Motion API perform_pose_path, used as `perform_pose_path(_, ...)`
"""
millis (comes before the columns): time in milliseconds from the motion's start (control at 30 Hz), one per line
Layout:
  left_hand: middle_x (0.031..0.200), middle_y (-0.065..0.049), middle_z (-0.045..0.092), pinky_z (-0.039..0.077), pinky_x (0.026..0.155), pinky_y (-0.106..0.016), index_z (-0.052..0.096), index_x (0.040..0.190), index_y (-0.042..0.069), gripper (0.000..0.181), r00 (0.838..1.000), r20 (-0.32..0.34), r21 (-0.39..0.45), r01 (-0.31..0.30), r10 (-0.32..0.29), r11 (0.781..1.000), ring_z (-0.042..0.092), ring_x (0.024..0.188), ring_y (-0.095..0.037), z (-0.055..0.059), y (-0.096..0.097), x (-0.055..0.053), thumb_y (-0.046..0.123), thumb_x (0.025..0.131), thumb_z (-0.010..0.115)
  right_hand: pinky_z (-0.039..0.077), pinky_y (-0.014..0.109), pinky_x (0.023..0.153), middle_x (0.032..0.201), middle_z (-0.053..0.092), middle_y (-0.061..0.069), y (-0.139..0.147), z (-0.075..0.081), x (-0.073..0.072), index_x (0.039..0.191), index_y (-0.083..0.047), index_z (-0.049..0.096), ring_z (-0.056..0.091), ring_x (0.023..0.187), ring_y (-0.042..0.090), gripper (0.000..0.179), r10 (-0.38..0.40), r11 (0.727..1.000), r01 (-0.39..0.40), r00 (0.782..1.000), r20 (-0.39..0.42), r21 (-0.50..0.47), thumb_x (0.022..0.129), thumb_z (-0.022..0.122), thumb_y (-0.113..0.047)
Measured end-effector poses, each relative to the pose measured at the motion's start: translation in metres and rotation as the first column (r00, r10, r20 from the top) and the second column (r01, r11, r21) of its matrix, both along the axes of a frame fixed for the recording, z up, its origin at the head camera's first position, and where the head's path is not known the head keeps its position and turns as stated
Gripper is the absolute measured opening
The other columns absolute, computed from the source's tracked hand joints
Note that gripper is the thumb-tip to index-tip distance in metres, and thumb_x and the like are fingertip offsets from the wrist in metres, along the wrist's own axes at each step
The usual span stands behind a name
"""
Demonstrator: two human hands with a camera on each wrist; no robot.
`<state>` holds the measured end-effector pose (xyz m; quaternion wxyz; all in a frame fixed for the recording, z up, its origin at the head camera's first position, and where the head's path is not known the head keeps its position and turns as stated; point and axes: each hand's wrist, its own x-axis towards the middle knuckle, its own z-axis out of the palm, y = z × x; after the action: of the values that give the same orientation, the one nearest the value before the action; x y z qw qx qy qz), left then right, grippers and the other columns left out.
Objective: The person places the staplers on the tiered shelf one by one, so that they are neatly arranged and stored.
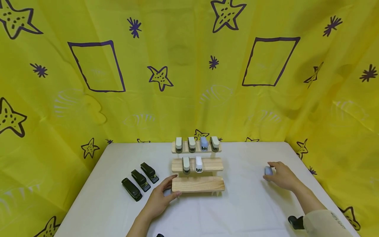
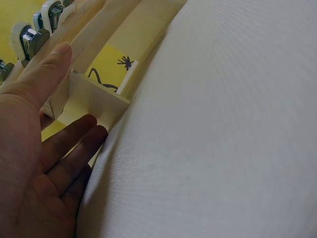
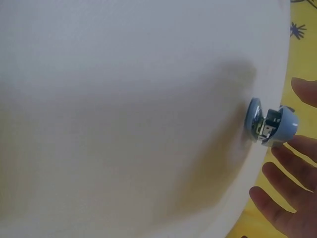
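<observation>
My left hand point(image 1: 159, 200) holds the left end of the lowest shelf of a three-tier wooden rack point(image 1: 198, 184). In the left wrist view its thumb lies along the shelf edge, and the other fingers extend below, beside the support. Farther right on the table, my right hand point(image 1: 282, 176) is around a small light-blue stapler point(image 3: 285, 126). Seen from the right wrist, the thumb is apart from this stapler and a fingertip is right at its side. Several small staplers, pale ones and a blue one point(image 1: 204, 144), line the top shelf; a pale-green point(image 1: 186, 164) and a white stapler point(image 1: 199, 164) occupy the middle one.
Left of the rack, three black staplers point(image 1: 140, 180) lie in a slanted row on the white table point(image 1: 245, 210). A black object point(image 1: 296, 223) is partly behind the right sleeve. Another dark item point(image 1: 160, 235) shows at the bottom edge. Yellow patterned curtains point(image 1: 189, 108) surround the table.
</observation>
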<state>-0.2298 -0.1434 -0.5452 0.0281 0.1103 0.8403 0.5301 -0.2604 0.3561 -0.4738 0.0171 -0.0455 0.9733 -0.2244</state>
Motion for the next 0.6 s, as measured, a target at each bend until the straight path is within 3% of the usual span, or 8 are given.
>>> perform_pose_path(300,0.137,-0.003,0.069,0.047,0.107,-0.05,0.052,0.15,0.036,0.069,1.0,0.009,-0.004,-0.002,0.002,1.0,0.066,0.124,-0.022,0.0,0.0,-0.001,0.049,0.088,0.08,0.042,0.071,0.1,0.133,0.049,0.046,0.006,-0.004,-0.003,0.138,0.02,0.048,0.05,0.121,0.062,0.073,-0.008,1.0,0.008,0.999,0.039,-0.008,0.091,0.077,-0.028)
perform_pose_path(600,0.136,-0.003,0.069,0.046,0.107,-0.051,0.052,0.149,0.036,0.069,1.0,0.007,-0.003,0.003,-0.003,1.0,0.066,0.125,-0.022,0.001,0.0,-0.001,0.049,0.088,0.08,0.046,0.068,0.098,0.13,0.05,0.049,0.007,-0.011,-0.006,0.135,0.026,0.046,0.054,0.117,0.06,0.073,-0.004,1.0,0.004,1.0,0.026,-0.025,0.091,0.077,-0.023)
